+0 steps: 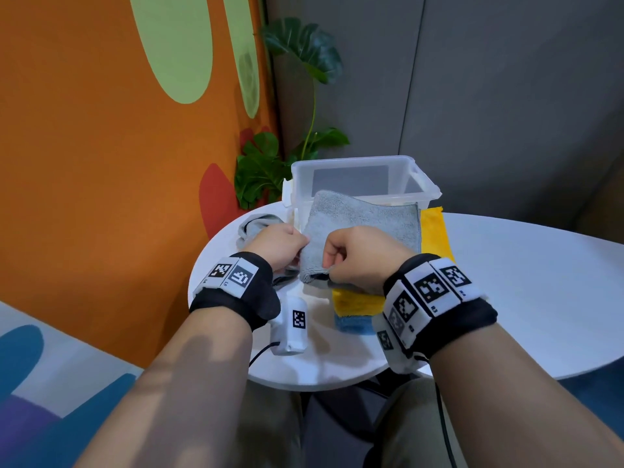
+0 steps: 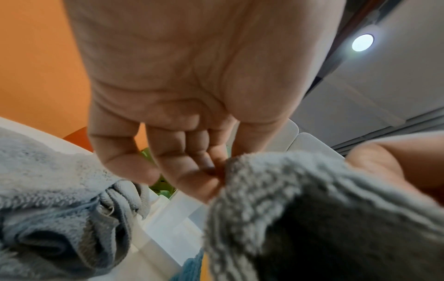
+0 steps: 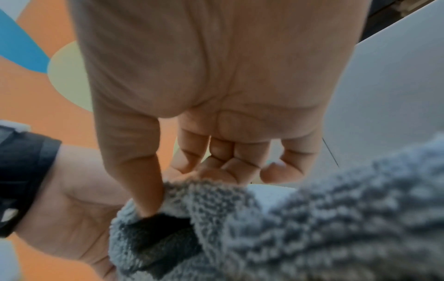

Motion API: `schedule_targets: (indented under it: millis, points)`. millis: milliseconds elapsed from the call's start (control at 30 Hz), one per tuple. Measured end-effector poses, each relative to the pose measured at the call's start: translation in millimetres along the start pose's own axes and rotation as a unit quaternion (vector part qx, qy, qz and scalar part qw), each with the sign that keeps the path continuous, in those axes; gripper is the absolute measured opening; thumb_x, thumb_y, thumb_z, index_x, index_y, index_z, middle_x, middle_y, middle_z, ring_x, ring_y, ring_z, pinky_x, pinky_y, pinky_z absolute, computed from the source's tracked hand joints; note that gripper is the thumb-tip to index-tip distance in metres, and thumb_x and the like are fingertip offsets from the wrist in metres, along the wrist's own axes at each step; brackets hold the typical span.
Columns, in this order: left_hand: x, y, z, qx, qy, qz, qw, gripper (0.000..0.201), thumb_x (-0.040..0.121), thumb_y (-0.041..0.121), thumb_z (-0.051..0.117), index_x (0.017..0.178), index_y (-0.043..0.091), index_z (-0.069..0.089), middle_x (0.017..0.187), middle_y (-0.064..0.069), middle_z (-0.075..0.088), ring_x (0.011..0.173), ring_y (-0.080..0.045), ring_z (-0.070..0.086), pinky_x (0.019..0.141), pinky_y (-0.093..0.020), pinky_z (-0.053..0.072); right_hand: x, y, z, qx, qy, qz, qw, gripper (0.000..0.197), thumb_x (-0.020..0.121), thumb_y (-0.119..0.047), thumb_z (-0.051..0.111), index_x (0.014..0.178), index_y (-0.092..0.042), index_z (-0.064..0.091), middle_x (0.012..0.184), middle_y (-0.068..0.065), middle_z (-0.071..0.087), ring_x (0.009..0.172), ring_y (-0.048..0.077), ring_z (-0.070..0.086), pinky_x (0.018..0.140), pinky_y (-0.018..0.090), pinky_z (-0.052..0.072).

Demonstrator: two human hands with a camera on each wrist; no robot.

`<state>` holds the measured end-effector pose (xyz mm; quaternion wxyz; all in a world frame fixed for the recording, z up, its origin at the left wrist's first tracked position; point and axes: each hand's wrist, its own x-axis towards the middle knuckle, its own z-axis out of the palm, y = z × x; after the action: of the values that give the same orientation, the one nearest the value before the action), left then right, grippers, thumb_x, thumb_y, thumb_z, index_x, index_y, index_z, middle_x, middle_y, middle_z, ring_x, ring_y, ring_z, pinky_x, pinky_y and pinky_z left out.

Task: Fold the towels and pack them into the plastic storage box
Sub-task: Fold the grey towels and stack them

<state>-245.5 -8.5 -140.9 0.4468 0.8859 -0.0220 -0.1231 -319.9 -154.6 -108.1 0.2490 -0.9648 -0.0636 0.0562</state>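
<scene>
A grey towel (image 1: 363,224) is held up above the round white table (image 1: 506,298), its far part draped over the front rim of the clear plastic storage box (image 1: 358,163). My left hand (image 1: 282,244) pinches the towel's near left edge (image 2: 264,190). My right hand (image 1: 358,258) pinches the same near edge (image 3: 216,209) just beside it, thumb pressed into the fabric. Under the held towel lie a yellow towel (image 1: 435,231) and a blue towel (image 1: 353,324). Another grey towel (image 1: 253,228) lies crumpled at the left (image 2: 60,218).
A potted green plant (image 1: 266,170) stands behind the box, against the orange wall (image 1: 101,163). A grey partition closes the back right. A small white device with a marker (image 1: 295,324) hangs under my left wrist. The table's right half (image 1: 540,282) is bare.
</scene>
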Motion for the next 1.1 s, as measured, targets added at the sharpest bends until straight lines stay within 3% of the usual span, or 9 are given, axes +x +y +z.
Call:
schedule_targets:
  millis: [133, 267, 433, 567, 667, 833, 933, 1033, 1100]
  points:
    - [-2, 3, 0, -0.025, -0.010, -0.003, 1.000, 0.027, 0.096, 0.034, 0.050, 0.074, 0.019, 0.053, 0.066, -0.003, 0.051, 0.068, -0.022, 0.051, 0.078, -0.042, 0.052, -3, 1, 1, 0.039, 0.002, 0.003, 0.999, 0.009, 0.081, -0.020, 0.058, 0.084, -0.019, 0.067, 0.077, -0.006, 0.063, 0.073, 0.012, 0.053, 0.063, 0.023, 0.044]
    - [-8, 0, -4, -0.044, -0.088, -0.027, 0.995, 0.022, 0.093, 0.035, 0.061, 0.091, 0.015, 0.054, 0.069, -0.005, 0.053, 0.058, -0.018, 0.049, 0.055, -0.027, 0.044, 3, 18, -6, 0.019, 0.092, 0.096, 0.991, 0.007, 0.083, -0.022, 0.054, 0.085, -0.022, 0.061, 0.086, -0.002, 0.065, 0.083, 0.019, 0.059, 0.073, 0.029, 0.050]
    - [-9, -7, -5, -0.043, -0.087, -0.026, 0.995, 0.008, 0.093, 0.018, 0.062, 0.090, 0.017, 0.055, 0.091, -0.010, 0.061, 0.077, -0.022, 0.060, 0.065, -0.033, 0.054, 4, 45, -12, -0.014, 0.161, 0.277, 0.947, 0.030, 0.086, -0.025, 0.055, 0.112, -0.008, 0.054, 0.115, 0.013, 0.054, 0.099, 0.032, 0.056, 0.076, 0.033, 0.045]
    - [-9, -9, 0, -0.032, -0.082, -0.047, 0.995, 0.009, 0.096, 0.018, 0.056, 0.104, 0.017, 0.052, 0.100, -0.013, 0.058, 0.082, -0.023, 0.057, 0.050, -0.024, 0.052, 4, 57, -8, -0.042, 0.091, 0.311, 0.945, 0.021, 0.090, -0.024, 0.051, 0.080, -0.007, 0.054, 0.087, 0.010, 0.058, 0.079, 0.027, 0.055, 0.055, 0.023, 0.039]
    - [-11, -8, 3, -0.037, -0.087, -0.057, 0.994, 0.013, 0.098, 0.015, 0.053, 0.110, 0.018, 0.049, 0.105, -0.013, 0.058, 0.082, -0.021, 0.056, 0.048, -0.023, 0.053, 4, 59, -8, -0.075, 0.047, 0.315, 0.945, 0.034, 0.094, -0.027, 0.046, 0.066, -0.009, 0.045, 0.069, 0.006, 0.049, 0.075, 0.025, 0.052, 0.054, 0.025, 0.037]
    - [-13, -4, 7, -0.044, -0.097, -0.062, 0.992, 0.012, 0.098, 0.007, 0.044, 0.096, 0.018, 0.049, 0.088, -0.011, 0.056, 0.069, -0.021, 0.056, 0.052, -0.029, 0.052, 6, 62, -6, -0.101, 0.025, 0.317, 0.943, 0.032, 0.095, -0.025, 0.045, 0.069, -0.007, 0.045, 0.071, 0.006, 0.046, 0.080, 0.025, 0.050, 0.065, 0.027, 0.040]
    - [-13, -3, 8, -0.012, -0.064, -0.037, 0.997, 0.015, 0.098, 0.019, 0.048, 0.084, 0.014, 0.050, 0.075, -0.008, 0.054, 0.056, -0.015, 0.052, 0.044, -0.018, 0.044, 9, 62, -3, -0.067, 0.047, 0.317, 0.945, 0.023, 0.093, -0.021, 0.051, 0.076, -0.006, 0.047, 0.088, 0.009, 0.054, 0.081, 0.025, 0.051, 0.058, 0.026, 0.040]
    - [-8, -5, 10, 0.087, -0.036, 0.000, 0.996, 0.036, 0.095, 0.042, 0.052, 0.095, 0.007, 0.058, 0.087, -0.010, 0.064, 0.074, -0.021, 0.060, 0.066, -0.030, 0.049, 9, 61, -1, 0.033, 0.111, 0.335, 0.935, 0.021, 0.089, -0.015, 0.056, 0.104, -0.003, 0.049, 0.097, 0.011, 0.057, 0.082, 0.026, 0.051, 0.062, 0.028, 0.040]
    - [-8, -5, 11, 0.146, -0.031, 0.013, 0.989, 0.040, 0.094, 0.041, 0.053, 0.107, 0.004, 0.060, 0.105, -0.012, 0.066, 0.092, -0.026, 0.062, 0.076, -0.032, 0.045, 7, 61, -1, 0.076, 0.140, 0.331, 0.930, 0.029, 0.090, -0.011, 0.054, 0.115, -0.003, 0.045, 0.100, 0.012, 0.056, 0.084, 0.027, 0.051, 0.067, 0.030, 0.039]
